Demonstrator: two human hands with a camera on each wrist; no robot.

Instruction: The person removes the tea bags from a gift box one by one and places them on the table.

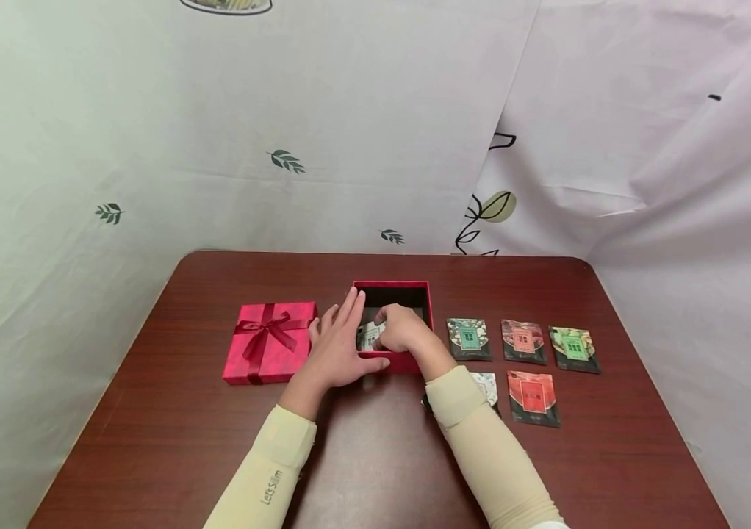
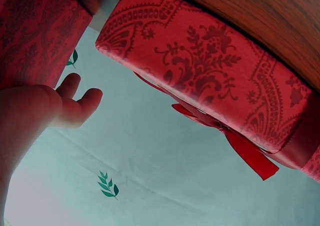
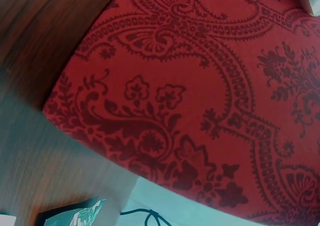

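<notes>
A red patterned gift box (image 1: 403, 362) stands uncovered on the table, its inside dark. My right hand (image 1: 403, 328) reaches down into it, thumb and finger at a sachet with a white label (image 1: 369, 336); the other fingertips are hidden. My left hand (image 1: 341, 345) lies along the box's left side with fingers extended and thumb across the front. In the left wrist view, the left hand (image 2: 45, 105) touches the box wall (image 2: 40, 35). The right wrist view is filled by the box's outer wall (image 3: 200, 85).
Left of the box is its red lid (image 1: 292, 358) with a ribbon bow (image 1: 267, 332). To the right lie a teal sachet (image 1: 469, 339), a brown-red one (image 1: 524, 341), a green one (image 1: 575, 348), a red one (image 1: 533, 397) and a white one (image 1: 486, 386) partly behind the right sleeve.
</notes>
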